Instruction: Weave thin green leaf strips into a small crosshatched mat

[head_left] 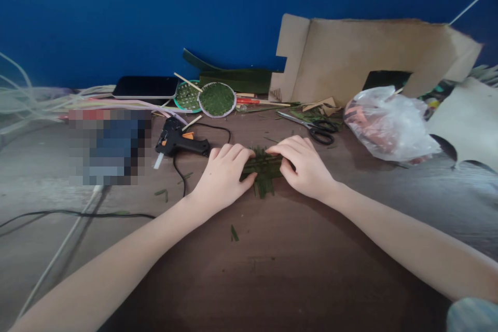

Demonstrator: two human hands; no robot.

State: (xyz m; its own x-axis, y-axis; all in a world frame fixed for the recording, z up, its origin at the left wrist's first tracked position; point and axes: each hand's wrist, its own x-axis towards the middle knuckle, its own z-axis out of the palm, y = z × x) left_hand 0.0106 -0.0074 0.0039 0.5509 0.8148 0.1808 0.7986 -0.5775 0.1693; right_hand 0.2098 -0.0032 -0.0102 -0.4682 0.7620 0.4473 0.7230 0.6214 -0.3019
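A small piece of woven green leaf strips (265, 179) lies on the dark wooden table in front of me, its loose strip ends pointing toward me. My left hand (227, 171) grips its left side, with thumb and fingers closed round the edge. On the opposite side, my right hand (301, 163) pinches the weave between thumb and index finger. Parts of the weave are hidden under my fingers. A cut leaf scrap (234, 233) rests nearer to me on the table.
Left of my hands lies a black glue gun (181, 140) with its cord. Behind are two round woven fans (217, 100), a phone (146, 86) and scissors (311, 125). A plastic bag (392, 124) and folded cardboard (350, 57) stand at the right.
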